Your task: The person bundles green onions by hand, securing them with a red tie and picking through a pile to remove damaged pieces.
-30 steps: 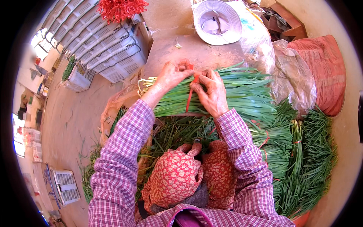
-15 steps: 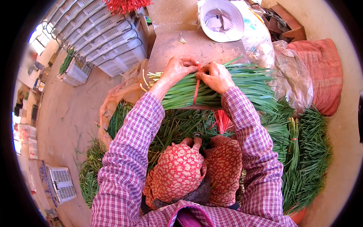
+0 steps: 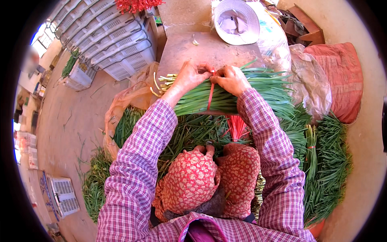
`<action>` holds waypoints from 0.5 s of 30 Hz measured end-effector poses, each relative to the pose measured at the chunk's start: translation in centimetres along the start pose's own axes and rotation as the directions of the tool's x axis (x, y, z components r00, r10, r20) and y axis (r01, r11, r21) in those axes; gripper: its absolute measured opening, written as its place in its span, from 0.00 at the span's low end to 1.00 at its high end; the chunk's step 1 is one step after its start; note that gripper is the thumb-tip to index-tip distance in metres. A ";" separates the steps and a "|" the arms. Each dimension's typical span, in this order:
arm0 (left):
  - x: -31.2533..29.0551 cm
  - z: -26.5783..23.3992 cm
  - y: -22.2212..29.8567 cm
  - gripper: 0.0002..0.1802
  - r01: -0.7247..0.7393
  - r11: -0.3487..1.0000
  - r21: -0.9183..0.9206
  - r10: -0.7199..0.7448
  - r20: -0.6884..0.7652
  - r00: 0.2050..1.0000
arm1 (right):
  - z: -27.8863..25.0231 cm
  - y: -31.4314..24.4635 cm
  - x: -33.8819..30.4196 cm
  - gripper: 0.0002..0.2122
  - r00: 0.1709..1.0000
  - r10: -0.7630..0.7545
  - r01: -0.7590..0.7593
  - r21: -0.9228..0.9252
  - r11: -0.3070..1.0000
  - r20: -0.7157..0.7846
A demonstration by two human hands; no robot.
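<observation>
A thick bundle of green garlic chives [image 3: 262, 90] lies across the near part of a low board [image 3: 181, 50], its pale cut ends to the left. Round its middle runs a red tie band [image 3: 211, 97]. My left hand [image 3: 195, 76] pinches the band at the top of the bundle, fingers closed. Close against it, my right hand [image 3: 231, 80] is closed too, its thumb and fingers gripping the band from the other side. The exact ends of the band are hidden by my fingertips.
Below the board lie loose chives [image 3: 193, 131] and a bunch of red bands [image 3: 238, 128]. Tied chive bundles [image 3: 330, 161] are heaped at right. A hat [image 3: 236, 21] sits at the board's far edge. White crates [image 3: 121, 60] are stacked at far left; a red sack [image 3: 338, 76] stands right.
Both hands stay at the band on top of the bundle, with only a slight shift of the fingers. The view has moved a little.
</observation>
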State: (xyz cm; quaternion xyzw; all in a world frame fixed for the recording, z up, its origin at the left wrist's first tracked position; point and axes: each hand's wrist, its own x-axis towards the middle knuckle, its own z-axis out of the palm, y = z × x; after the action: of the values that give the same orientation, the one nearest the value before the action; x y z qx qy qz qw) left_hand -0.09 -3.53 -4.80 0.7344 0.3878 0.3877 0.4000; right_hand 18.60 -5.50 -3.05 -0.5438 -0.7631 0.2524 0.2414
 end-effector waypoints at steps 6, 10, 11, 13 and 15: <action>-3.0 -0.3 5.0 0.28 -0.043 0.938 0.344 -0.010 0.153 0.988 | 0.3 0.2 -1.0 0.14 0.992 -0.037 0.043 0.049 0.998 -0.124; -4.3 0.6 3.5 0.41 -0.246 0.743 0.622 0.254 0.078 0.964 | 1.0 -0.8 -1.7 0.16 0.975 -0.064 0.059 -0.028 0.998 -0.215; -4.4 0.4 3.1 0.40 -0.157 0.814 0.560 0.151 0.057 0.987 | 1.2 -1.1 -1.9 0.16 0.956 -0.085 0.064 -0.082 0.995 -0.282; -4.3 0.4 3.3 0.40 -0.156 0.819 0.551 0.145 0.065 0.987 | 1.2 -1.4 -2.5 0.16 0.941 -0.059 0.015 -0.135 0.991 -0.332; -4.2 0.5 3.3 0.40 -0.161 0.823 0.546 0.143 0.075 0.987 | 1.2 -1.5 -2.6 0.16 0.921 -0.039 -0.036 -0.184 0.982 -0.387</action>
State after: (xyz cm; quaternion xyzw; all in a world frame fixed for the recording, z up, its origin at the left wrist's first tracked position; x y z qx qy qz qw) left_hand -0.45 -8.64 -3.16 0.8525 0.4169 0.2794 0.1461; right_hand 17.51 -8.57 -3.20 -0.6027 -0.7208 0.0663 0.3358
